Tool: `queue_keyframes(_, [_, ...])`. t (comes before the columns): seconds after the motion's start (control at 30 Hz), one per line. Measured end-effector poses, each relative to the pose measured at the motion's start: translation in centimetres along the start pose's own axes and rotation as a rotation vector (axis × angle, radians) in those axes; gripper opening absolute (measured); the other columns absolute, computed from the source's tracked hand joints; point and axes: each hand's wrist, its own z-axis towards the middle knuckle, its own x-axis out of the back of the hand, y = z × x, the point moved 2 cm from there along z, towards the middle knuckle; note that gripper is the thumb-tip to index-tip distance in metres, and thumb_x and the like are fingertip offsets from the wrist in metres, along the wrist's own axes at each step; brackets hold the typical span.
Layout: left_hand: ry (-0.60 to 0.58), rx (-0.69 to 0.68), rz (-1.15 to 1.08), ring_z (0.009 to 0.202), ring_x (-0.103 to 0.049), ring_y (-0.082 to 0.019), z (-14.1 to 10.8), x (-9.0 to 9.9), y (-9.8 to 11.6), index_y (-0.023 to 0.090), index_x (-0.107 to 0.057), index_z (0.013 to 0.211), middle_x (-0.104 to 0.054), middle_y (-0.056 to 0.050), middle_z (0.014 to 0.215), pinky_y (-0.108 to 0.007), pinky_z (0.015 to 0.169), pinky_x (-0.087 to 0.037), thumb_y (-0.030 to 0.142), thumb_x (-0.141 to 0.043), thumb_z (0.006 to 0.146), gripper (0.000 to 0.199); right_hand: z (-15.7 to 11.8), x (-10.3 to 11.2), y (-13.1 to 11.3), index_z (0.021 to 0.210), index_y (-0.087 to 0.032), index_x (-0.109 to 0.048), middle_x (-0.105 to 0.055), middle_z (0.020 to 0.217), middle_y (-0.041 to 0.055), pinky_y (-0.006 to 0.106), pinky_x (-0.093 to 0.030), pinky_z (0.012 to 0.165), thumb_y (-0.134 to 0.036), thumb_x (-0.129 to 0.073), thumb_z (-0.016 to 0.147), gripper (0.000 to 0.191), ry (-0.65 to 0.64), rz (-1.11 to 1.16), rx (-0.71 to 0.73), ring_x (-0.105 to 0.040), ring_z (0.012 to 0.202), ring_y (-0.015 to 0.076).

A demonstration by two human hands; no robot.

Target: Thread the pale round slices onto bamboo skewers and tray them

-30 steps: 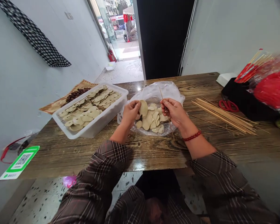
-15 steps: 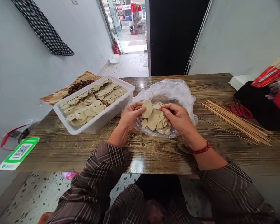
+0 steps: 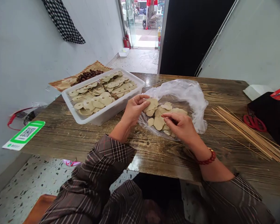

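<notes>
My left hand (image 3: 135, 109) pinches a pale flat slice (image 3: 152, 104) over the left part of a clear plastic bag (image 3: 197, 107). Loose pale slices (image 3: 159, 123) lie in the open bag beneath both hands. My right hand (image 3: 180, 126) has its thumb and forefinger closed on a thin stick, of which only a short tip shows. To the left stands a white tray (image 3: 100, 117) full of similar slices (image 3: 99, 101), many threaded on sticks.
Dark dried pieces (image 3: 90, 75) lie on a patterned mat (image 3: 58, 84) behind the tray. On the right are bare wooden sticks (image 3: 247, 133), red-handled scissors (image 3: 254, 122) and a black holder (image 3: 275, 115). A green-edged code card (image 3: 25, 134) is at the table's left end.
The view has shifted, so the table things sit differently in the frame. My right hand has moved slightly down, away from my left hand. The slice in my left hand now lies flatter.
</notes>
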Motion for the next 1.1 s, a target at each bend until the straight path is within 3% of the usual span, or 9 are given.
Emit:
queue_keyframes(0.3, [0.056,-0.012,0.012,0.054,-0.053,-0.006,0.01,0.17,0.44,0.014,-0.067,0.082,-0.067,0.0,0.066,-0.018,0.05,-0.039,0.022,-0.081,0.061,0.026,-0.17,-0.27,-0.12,0.1,-0.019,-0.076,-0.078,0.097,0.007,0.035,-0.055,0.078,-0.018,-0.056,0.09,0.022,-0.042,0.002,0.027,-0.072,0.089,0.0215])
queue_keyframes(0.77, [0.053,-0.121,0.125,0.059,-0.052,-0.008,-0.2,-0.05,0.63,0.017,-0.07,0.077,-0.065,0.0,0.069,-0.021,0.055,-0.041,0.027,-0.08,0.064,0.019,-0.14,-0.58,0.14,0.098,-0.021,-0.076,-0.077,0.088,0.0053,0.034,-0.052,0.071,-0.019,-0.056,0.09,0.021,-0.072,-0.032,0.024,-0.07,0.078,0.0194])
queue_keyframes(1.1, [0.013,-0.162,0.249,0.063,-0.055,-0.009,-0.71,-0.77,0.65,0.016,-0.072,0.078,-0.067,-0.001,0.071,-0.022,0.06,-0.042,0.026,-0.08,0.067,0.017,-0.19,-0.87,0.46,0.098,-0.018,-0.075,-0.076,0.093,0.0084,0.034,-0.052,0.076,-0.016,-0.055,0.091,0.021,-0.038,-0.117,0.032,-0.07,0.084,0.0217])
